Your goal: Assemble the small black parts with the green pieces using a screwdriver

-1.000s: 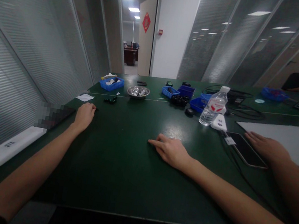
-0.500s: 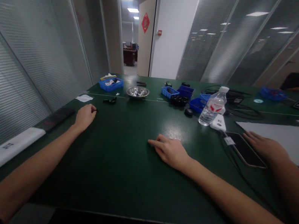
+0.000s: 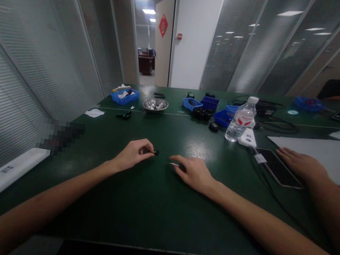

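My left hand (image 3: 135,153) pinches a small dark piece (image 3: 155,152) between thumb and fingertips, just above the green table. It is too small to tell its kind. To its right, my right hand (image 3: 193,173) rests on the table with the index finger stretched towards the left hand. A thin silvery object (image 3: 174,164) shows between its thumb and fingers; most of it is hidden. A short gap separates the two hands. Beyond them lies a small dark part (image 3: 124,114), beside a shiny metal bowl (image 3: 155,106) with small pieces in it.
Blue trays (image 3: 125,96) stand at the back. A water bottle (image 3: 242,120) is upright at right, near a phone (image 3: 278,168) with a cable. Another person's hand (image 3: 303,167) lies next to the phone. A white power strip (image 3: 9,171) lies at left.
My left hand has moved right and nearer, from the table's left side to just left of my right hand, carrying the small dark piece. My right hand has barely moved.
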`<state>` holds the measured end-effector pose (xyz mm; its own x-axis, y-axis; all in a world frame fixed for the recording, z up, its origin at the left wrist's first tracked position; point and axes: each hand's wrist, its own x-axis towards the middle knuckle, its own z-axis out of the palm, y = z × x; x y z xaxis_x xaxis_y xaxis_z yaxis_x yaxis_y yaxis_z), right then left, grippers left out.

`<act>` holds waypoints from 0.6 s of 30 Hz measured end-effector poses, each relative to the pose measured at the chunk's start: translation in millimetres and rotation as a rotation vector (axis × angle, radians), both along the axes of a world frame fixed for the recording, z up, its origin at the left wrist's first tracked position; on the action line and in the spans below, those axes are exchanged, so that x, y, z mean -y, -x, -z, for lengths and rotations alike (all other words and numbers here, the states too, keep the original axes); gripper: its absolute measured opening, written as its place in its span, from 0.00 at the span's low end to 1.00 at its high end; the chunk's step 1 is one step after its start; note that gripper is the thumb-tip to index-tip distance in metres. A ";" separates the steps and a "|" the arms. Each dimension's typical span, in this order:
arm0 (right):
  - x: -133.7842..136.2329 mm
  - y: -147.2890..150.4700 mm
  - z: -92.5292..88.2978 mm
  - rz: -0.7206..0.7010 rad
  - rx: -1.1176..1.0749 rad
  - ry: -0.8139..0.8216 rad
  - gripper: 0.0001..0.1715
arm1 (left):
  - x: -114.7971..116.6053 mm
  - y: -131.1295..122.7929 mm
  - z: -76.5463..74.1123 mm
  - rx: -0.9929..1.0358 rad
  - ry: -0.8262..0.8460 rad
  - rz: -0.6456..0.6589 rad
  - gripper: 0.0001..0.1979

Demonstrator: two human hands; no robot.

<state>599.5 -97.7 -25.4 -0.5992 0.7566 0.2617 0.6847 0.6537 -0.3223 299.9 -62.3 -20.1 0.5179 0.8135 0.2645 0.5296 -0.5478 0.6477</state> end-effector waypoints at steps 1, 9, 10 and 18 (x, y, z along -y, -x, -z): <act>-0.1 -1.0 -0.7 0.011 -0.048 0.041 0.20 | 8.6 -9.1 -1.0 0.028 0.027 0.043 0.10; 0.6 -3.8 -9.6 -0.208 -0.288 0.277 0.24 | 36.0 -34.0 1.7 0.164 0.001 0.197 0.08; 0.8 -3.0 -8.9 -0.216 -0.307 0.280 0.23 | 36.1 -33.4 3.2 0.171 -0.014 0.216 0.08; 5.6 3.7 -2.0 -0.255 -0.339 0.248 0.16 | 37.3 -28.9 9.2 0.170 -0.085 0.295 0.14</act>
<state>595.7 -103.4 -23.4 -0.6857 0.6613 0.3043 0.3423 0.6619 -0.6669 328.8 -99.6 -29.3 0.6704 0.6067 0.4272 0.2290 -0.7168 0.6587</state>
